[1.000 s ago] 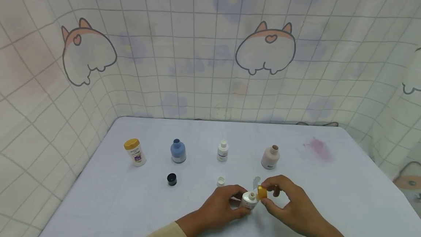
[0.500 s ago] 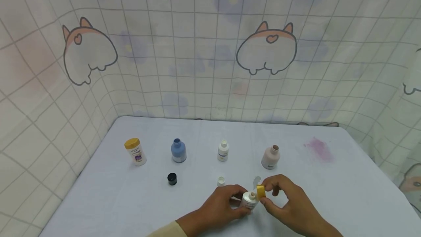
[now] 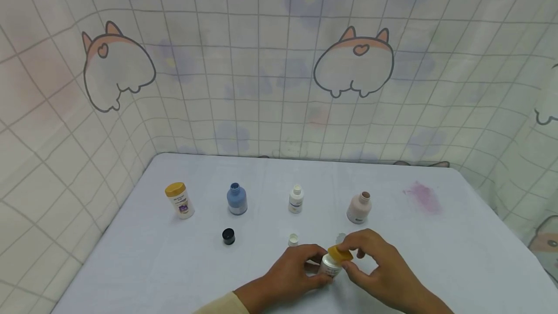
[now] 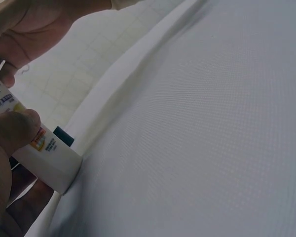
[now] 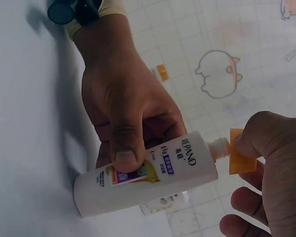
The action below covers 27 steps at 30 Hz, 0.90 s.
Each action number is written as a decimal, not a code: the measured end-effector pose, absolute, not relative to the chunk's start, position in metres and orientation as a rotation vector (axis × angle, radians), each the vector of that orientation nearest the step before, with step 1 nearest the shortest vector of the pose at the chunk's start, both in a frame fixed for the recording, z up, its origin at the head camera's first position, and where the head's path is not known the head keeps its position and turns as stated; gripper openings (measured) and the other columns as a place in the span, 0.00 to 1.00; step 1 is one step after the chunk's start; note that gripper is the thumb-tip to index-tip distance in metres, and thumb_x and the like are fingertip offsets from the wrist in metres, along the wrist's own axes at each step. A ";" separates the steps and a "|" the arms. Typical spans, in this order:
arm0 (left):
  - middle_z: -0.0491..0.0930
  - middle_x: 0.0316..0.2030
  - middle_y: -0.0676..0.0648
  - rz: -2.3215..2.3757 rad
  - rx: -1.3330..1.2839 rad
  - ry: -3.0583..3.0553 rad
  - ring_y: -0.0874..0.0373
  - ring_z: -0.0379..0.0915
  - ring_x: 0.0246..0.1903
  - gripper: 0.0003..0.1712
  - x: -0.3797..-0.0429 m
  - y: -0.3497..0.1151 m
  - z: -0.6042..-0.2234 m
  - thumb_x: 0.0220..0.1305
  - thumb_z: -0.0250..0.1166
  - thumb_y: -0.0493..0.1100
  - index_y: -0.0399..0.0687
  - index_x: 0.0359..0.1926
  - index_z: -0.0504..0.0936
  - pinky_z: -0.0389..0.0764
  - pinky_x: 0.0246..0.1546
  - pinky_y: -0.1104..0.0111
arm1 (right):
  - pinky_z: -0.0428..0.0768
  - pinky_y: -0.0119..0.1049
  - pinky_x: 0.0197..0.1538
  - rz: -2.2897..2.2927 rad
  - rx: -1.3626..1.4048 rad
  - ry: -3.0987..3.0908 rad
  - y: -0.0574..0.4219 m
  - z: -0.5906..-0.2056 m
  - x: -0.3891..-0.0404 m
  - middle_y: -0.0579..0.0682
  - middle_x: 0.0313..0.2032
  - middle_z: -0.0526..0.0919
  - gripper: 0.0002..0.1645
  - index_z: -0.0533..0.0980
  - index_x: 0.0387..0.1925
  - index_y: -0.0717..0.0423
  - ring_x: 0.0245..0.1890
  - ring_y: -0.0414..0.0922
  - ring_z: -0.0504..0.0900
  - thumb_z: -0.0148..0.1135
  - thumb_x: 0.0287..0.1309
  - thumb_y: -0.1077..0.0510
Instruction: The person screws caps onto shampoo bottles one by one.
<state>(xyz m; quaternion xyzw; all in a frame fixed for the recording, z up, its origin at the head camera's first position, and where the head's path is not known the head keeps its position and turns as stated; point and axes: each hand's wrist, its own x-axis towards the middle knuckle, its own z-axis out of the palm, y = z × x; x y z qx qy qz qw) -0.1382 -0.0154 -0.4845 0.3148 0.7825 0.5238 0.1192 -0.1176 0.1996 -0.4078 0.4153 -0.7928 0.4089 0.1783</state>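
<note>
Near the table's front edge, my left hand [image 3: 296, 273] grips a white bottle [image 5: 143, 173] printed REPAND round its body, its base on the table. In the right wrist view the thumb lies across the label. My right hand [image 3: 379, 268] pinches a yellow cap [image 5: 242, 153] between thumb and fingers, with other fingers curled below. The cap is at the mouth of the bottle's neck [image 5: 218, 149], and most of the neck's thread still shows in that view. From the head view the cap covers the mouth, slightly tilted.
Behind the hands stand a yellow-capped white bottle [image 3: 180, 205], an uncapped blue bottle [image 3: 237, 200], a small white bottle [image 3: 296, 200] and a pinkish bottle [image 3: 359, 209]. A black cap [image 3: 228, 236] and white cap [image 3: 293, 240] lie nearer. A pink stain [image 3: 424, 197] marks the right.
My right hand has brought the yellow cap leftward from beside the bottle's neck to over its mouth, turning it from upright to nearly level. The left hand and bottle have stayed put.
</note>
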 end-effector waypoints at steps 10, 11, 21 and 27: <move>0.76 0.46 0.63 1.530 0.922 2.291 0.71 0.74 0.45 0.21 -0.139 -0.016 -0.485 0.56 0.68 0.49 0.59 0.50 0.75 0.76 0.43 0.80 | 0.73 0.22 0.36 1.132 1.193 -2.247 0.194 -0.401 -0.114 0.42 0.41 0.78 0.28 0.76 0.44 0.50 0.40 0.39 0.74 0.69 0.38 0.73; 0.76 0.46 0.63 1.527 0.919 2.293 0.71 0.74 0.45 0.21 -0.139 -0.016 -0.485 0.56 0.68 0.49 0.59 0.50 0.75 0.76 0.43 0.80 | 0.74 0.23 0.36 1.124 1.197 -2.250 0.196 -0.405 -0.116 0.42 0.42 0.78 0.28 0.76 0.45 0.49 0.41 0.39 0.74 0.69 0.39 0.72; 0.76 0.45 0.62 1.548 0.933 2.274 0.71 0.74 0.44 0.20 -0.139 -0.017 -0.486 0.56 0.69 0.47 0.56 0.51 0.75 0.77 0.42 0.79 | 0.75 0.23 0.39 1.121 1.201 -2.300 0.197 -0.416 -0.118 0.42 0.44 0.77 0.29 0.77 0.45 0.46 0.43 0.39 0.74 0.71 0.39 0.72; 0.76 0.45 0.62 1.555 0.941 2.267 0.71 0.74 0.44 0.20 -0.139 -0.017 -0.486 0.56 0.69 0.46 0.56 0.50 0.75 0.77 0.42 0.79 | 0.73 0.20 0.41 1.149 1.221 -2.272 0.194 -0.408 -0.114 0.43 0.43 0.77 0.29 0.78 0.43 0.48 0.41 0.40 0.74 0.69 0.37 0.75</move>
